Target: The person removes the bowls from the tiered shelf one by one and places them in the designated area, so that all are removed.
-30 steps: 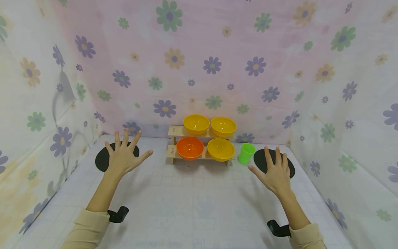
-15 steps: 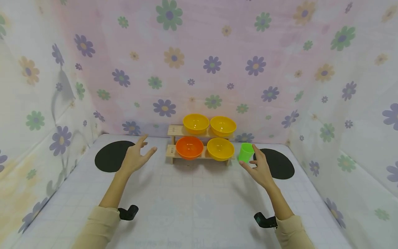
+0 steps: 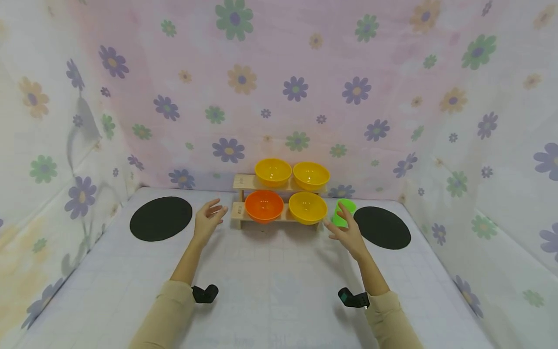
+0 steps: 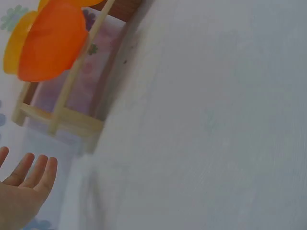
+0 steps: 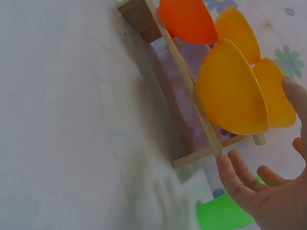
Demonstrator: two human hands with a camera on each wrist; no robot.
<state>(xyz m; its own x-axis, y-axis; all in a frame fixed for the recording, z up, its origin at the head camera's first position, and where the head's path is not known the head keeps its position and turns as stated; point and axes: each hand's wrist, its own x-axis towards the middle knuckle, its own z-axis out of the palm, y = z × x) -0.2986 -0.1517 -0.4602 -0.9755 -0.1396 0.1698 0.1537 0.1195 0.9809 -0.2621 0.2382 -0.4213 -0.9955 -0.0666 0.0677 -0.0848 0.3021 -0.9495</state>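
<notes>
My left hand [image 3: 208,223] hovers just left of a two-tier wooden rack [image 3: 238,211], fingers loosely bent and holding nothing. Nearest to it on the lower tier is an orange bowl [image 3: 264,206]. My right hand [image 3: 349,236] is by the rack's right end, thumb and fingers spread and holding nothing. Beside the orange bowl sits a yellow bowl [image 3: 307,208]. The upper tier bears two more yellow bowls, a left one [image 3: 272,172] and a right one [image 3: 311,176]. A green cup [image 5: 220,214] stands right of the rack, partly hidden behind my right hand.
Flat black round mats lie on the white-covered table [image 3: 270,281], one at the left [image 3: 161,219] and one at the right [image 3: 383,228]. Flower-patterned cloth [image 3: 261,72] walls in the back and both sides. The rack stands close to the back cloth.
Both hands have moved inward from over the black mats toward the rack's two ends. Their widely spread fingers have relaxed and bent. The bowls, rack and cup stay in place.
</notes>
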